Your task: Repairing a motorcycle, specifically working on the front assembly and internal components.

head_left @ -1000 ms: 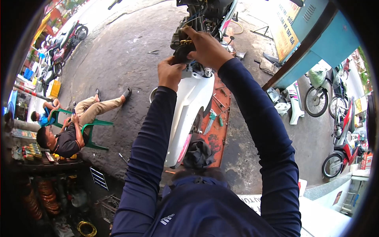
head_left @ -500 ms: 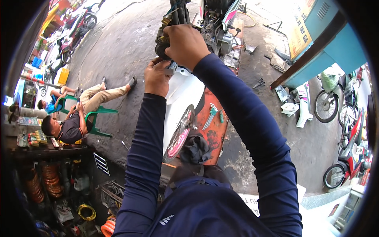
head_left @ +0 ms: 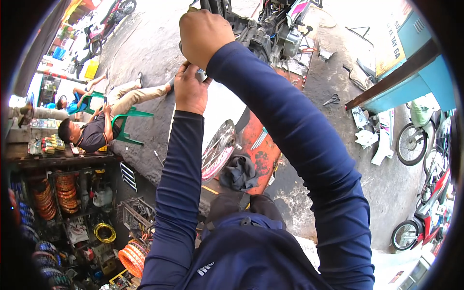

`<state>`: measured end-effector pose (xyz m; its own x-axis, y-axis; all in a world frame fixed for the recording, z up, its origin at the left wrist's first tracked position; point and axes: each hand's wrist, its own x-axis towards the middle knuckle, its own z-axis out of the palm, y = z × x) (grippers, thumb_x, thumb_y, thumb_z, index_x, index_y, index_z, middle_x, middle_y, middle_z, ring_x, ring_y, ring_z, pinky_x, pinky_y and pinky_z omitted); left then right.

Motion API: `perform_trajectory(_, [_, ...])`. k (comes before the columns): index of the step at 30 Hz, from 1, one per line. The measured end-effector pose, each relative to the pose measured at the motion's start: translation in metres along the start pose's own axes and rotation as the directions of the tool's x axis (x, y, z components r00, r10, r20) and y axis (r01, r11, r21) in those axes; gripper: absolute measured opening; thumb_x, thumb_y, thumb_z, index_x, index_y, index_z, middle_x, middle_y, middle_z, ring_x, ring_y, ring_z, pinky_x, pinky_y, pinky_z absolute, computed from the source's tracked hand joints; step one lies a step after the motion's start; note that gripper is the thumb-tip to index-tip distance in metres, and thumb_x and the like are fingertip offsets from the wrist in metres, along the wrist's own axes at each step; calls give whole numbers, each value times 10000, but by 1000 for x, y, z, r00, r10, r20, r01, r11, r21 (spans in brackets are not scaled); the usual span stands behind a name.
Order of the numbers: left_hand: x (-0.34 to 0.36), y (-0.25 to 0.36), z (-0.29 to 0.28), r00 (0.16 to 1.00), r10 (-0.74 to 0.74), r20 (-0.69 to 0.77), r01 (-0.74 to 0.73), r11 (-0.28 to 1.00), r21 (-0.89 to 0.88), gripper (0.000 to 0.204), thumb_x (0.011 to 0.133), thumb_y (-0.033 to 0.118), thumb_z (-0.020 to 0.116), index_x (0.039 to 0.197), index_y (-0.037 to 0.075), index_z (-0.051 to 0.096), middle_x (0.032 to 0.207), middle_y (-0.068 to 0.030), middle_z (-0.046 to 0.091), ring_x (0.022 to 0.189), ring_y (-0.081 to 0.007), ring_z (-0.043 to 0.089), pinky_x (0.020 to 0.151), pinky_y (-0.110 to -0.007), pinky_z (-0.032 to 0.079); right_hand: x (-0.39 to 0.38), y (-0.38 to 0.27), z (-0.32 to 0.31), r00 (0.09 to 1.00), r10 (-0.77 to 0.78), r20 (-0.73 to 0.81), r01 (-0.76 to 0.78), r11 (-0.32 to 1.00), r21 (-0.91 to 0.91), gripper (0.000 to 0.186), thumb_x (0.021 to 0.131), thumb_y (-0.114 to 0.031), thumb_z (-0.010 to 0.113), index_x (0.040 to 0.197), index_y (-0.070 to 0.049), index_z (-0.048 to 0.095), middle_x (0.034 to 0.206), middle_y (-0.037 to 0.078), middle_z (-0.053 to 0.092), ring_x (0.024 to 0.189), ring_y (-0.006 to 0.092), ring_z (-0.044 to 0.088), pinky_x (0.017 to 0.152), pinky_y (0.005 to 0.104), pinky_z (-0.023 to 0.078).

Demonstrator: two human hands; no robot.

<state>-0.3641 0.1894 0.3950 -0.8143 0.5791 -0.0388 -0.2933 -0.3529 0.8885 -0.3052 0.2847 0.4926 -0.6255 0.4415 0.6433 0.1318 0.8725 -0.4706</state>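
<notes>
A partly stripped motorcycle stands in front of me, with its white front fender and pink-rimmed front wheel towards me. My right hand, back uppermost, curls over a part at the front end of the bike. What its fingers grip is hidden behind the hand. Just below it, my left hand is closed, thumb and fingers pinching a small silvery metal piece. The two hands nearly touch.
The bike stands on a worn red platform holding a dark cloth and a metal tool. Scissors lie on the floor at right. Someone sits on a green chair at left, beside shelves of parts.
My right hand has moved left and forward and turned, now covering the dark round part that showed before. My left hand keeps its pinch. The whole view has shifted slightly.
</notes>
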Motion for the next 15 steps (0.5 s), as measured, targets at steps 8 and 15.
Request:
perform_trajectory(8, [0, 1, -9, 998, -19, 58, 22, 999, -41, 265, 873, 54, 567, 1136, 27, 548, 1089, -83, 584, 971, -207, 563, 909, -451, 464, 8, 0, 4, 997, 50, 65, -50, 999, 2, 146, 703, -75, 617, 794, -37, 726, 838, 180, 701, 789, 316, 706, 681, 384, 563])
perform_trajectory(15, [-2, -1, -10, 999, -35, 16, 38, 979, -201, 172, 869, 39, 591, 1040, 36, 568, 1019, -54, 599, 906, -194, 589, 810, -403, 478, 8, 5, 6, 997, -62, 55, 64, 998, -29, 145, 753, -92, 558, 745, -13, 679, 766, 200, 676, 723, 339, 691, 656, 401, 558])
